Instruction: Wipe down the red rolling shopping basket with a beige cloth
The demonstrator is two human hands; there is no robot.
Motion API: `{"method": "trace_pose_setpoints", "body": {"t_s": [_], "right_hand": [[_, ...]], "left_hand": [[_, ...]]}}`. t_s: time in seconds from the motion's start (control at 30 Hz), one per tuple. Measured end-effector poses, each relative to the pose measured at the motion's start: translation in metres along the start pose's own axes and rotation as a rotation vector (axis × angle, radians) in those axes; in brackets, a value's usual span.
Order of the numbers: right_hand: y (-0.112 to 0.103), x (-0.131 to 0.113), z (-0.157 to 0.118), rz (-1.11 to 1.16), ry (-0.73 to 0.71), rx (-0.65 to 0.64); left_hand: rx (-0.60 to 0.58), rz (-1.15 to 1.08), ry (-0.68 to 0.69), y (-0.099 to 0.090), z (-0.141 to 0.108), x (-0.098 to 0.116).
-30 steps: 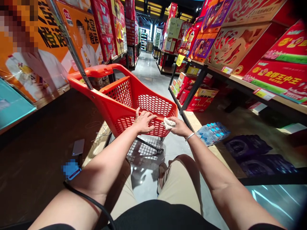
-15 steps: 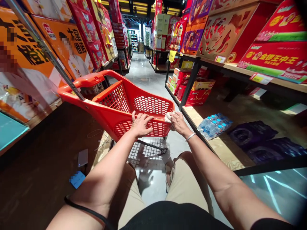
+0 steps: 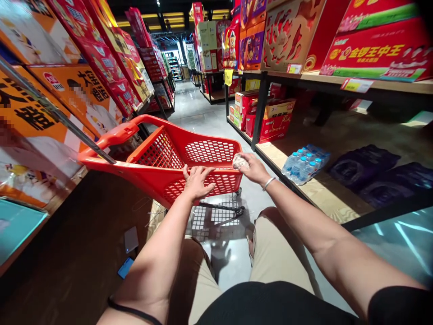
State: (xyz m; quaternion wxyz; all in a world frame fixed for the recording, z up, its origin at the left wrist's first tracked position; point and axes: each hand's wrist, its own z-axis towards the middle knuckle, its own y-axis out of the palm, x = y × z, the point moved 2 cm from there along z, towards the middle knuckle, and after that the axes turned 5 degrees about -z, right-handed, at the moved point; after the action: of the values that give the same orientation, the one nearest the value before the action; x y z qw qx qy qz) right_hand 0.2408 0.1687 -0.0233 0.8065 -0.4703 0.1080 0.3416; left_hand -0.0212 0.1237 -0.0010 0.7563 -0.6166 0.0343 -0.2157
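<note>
Right hand (image 3: 253, 169) curled round a wadded cloth (image 3: 239, 161) at front corner of red cart (image 3: 149, 180), left hand (image 3: 197, 183) spread on its near side gripping nothing; wipe-down looks partway, how much is left can't tell.

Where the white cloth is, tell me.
In the head view, right of centre, the white cloth is in the right hand, by the right end of the red cart.
</note>
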Motion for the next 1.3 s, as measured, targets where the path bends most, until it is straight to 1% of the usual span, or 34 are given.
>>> {"method": "trace_pose_setpoints", "body": {"t_s": [0.07,0.13,0.2,0.23,0.3,0.37,0.4,0.43,0.47,0.53,0.57,0.63,0.7,0.77,0.83,0.87,0.93,1.0,1.03,1.13,1.2,1.23,1.3], "right_hand": [[0.005,-0.024,-0.011,-0.085,-0.039,-0.049],[0.009,-0.044,-0.024,-0.162,-0.095,-0.052],[0.009,-0.054,-0.032,-0.2,-0.163,-0.058],[0.009,-0.055,-0.034,-0.206,-0.206,-0.069],[0.006,-0.046,-0.031,-0.193,-0.319,-0.108],[0.001,-0.029,-0.022,-0.147,-0.436,-0.159],[-0.001,-0.019,-0.015,-0.116,-0.461,-0.179],[-0.004,-0.009,-0.008,-0.086,-0.454,-0.196],[-0.006,0.0,-0.001,-0.061,-0.414,-0.206],[-0.008,0.008,0.009,-0.033,-0.285,-0.21],[-0.008,0.006,0.01,-0.029,-0.24,-0.21],[-0.005,-0.01,0.005,-0.058,-0.237,-0.205],[-0.003,-0.031,-0.004,-0.127,-0.307,-0.186],[-0.003,-0.042,-0.009,-0.182,-0.366,-0.18],[-0.006,-0.04,-0.008,-0.181,-0.382,-0.213],[-0.008,-0.034,-0.005,-0.172,-0.36,-0.233],[-0.012,-0.022,0.001,-0.171,-0.272,-0.241],[-0.011,-0.022,0.003,-0.191,-0.228,-0.213],[-0.008,-0.028,0.002,-0.204,-0.249,-0.195],[0.009,-0.059,-0.003,-0.231,-0.4,-0.139],[0.02,-0.074,-0.004,-0.241,-0.478,-0.105],[0.023,-0.078,-0.004,-0.245,-0.51,-0.098],[0.025,-0.074,-0.004,-0.258,-0.555,-0.108]], "left_hand": [[-0.006,0.013,-0.007,0.0,0.0,0.001],[-0.007,0.027,-0.01,-0.001,0.0,0.001],[-0.005,0.036,-0.007,0.0,0.0,0.001],[-0.002,0.037,-0.004,0.0,0.0,0.001],[0.008,0.031,0.002,-0.001,-0.001,0.001],[0.012,0.022,0.005,-0.001,-0.001,0.002],[0.011,0.02,0.004,-0.002,-0.001,0.002],[0.006,0.018,0.003,-0.002,-0.001,0.003],[0.001,0.016,0.0,-0.003,-0.001,0.003],[-0.012,0.013,-0.004,-0.003,0.0,0.004],[-0.017,0.012,-0.006,-0.002,0.0,0.004],[-0.018,0.019,-0.016,-0.002,0.0,0.004],[-0.01,0.035,-0.024,-0.001,-0.001,0.004],[-0.006,0.051,-0.032,-0.001,-0.002,0.004],[-0.017,0.058,-0.037,-0.002,-0.002,0.004],[-0.023,0.058,-0.04,-0.002,-0.002,0.004],[-0.032,0.053,-0.044,-0.003,-0.002,0.005],[-0.037,0.053,-0.045,-0.003,0.0,0.006],[-0.04,0.056,-0.048,-0.002,0.001,0.007],[-0.052,0.07,-0.065,-0.001,0.005,0.007],[-0.062,0.071,-0.077,-0.001,0.005,0.007],[-0.067,0.069,-0.078,-0.001,0.005,0.007],[-0.075,0.061,-0.071,-0.003,0.005,0.007]]}}
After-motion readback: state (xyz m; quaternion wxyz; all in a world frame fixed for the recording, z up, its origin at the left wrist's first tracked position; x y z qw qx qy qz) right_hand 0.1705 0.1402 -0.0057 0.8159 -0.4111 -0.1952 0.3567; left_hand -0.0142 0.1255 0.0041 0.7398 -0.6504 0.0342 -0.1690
